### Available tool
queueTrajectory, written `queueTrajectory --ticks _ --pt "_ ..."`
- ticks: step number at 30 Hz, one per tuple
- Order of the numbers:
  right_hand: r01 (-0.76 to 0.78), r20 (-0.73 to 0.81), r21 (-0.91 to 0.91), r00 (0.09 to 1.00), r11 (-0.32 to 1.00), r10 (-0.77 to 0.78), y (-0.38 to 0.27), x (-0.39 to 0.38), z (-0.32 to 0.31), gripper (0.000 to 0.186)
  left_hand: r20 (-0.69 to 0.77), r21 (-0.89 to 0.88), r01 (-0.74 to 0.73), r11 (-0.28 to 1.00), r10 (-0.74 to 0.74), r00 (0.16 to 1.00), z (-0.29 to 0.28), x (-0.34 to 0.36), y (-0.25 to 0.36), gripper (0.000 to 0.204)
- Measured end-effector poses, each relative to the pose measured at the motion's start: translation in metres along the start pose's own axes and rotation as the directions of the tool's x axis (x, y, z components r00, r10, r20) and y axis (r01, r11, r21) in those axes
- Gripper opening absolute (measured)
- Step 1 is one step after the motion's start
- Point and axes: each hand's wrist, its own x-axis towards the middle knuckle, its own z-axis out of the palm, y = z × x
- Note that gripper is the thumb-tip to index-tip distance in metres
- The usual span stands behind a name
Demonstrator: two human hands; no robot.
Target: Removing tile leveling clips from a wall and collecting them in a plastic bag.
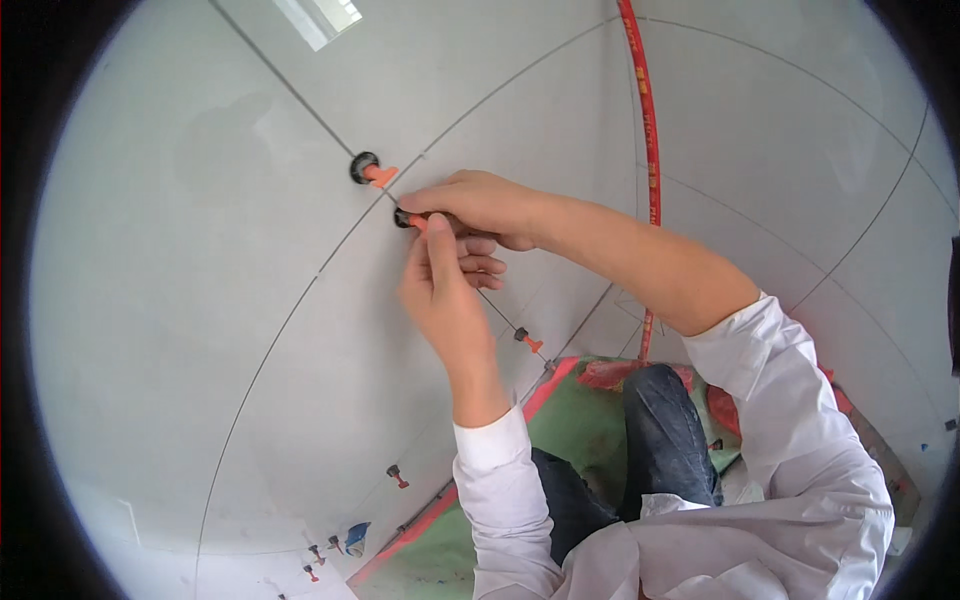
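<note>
Left hand [447, 285]: pinching black-and-orange plastic clip [403, 217] by upper corner of glossy pale-grey tile [340, 390] | right hand [485, 207]: at clip's black disc, grip hidden, cannot tell | diagonal seam [290, 88]: 3 clips, counting upper clip [366, 168], lower clip [522, 335]

A red strip [645, 110] with yellow marks runs from the top edge down to crumpled red sheeting [605, 375], which lies at the edge of a green floor covering [590, 420] with a pink border [550, 388]. Another red item [722, 408], partly hidden, sits further right. At lower left there is a small blue object [357, 538], too small to identify, while a bright, pale reflection [322, 20] shows near the top
</note>
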Motion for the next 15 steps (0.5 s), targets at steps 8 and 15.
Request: queueTrajectory --ticks 8,15 --pt "-0.095 0.028 0.075 0.995 0.993 0.093 -0.009 0.006 -0.003 0.034 -0.1 -0.016 -0.007 1.0 0.005 0.995 0.01 0.008 -0.001 0.038" --pt "-0.031 -0.15 -0.57 0.986 0.821 -0.068 -0.039 0.001 0.022 0.037 -0.168 0.542 -0.152 0.826 0.283 0.944 -0.002 0.013 -0.023 0.029"
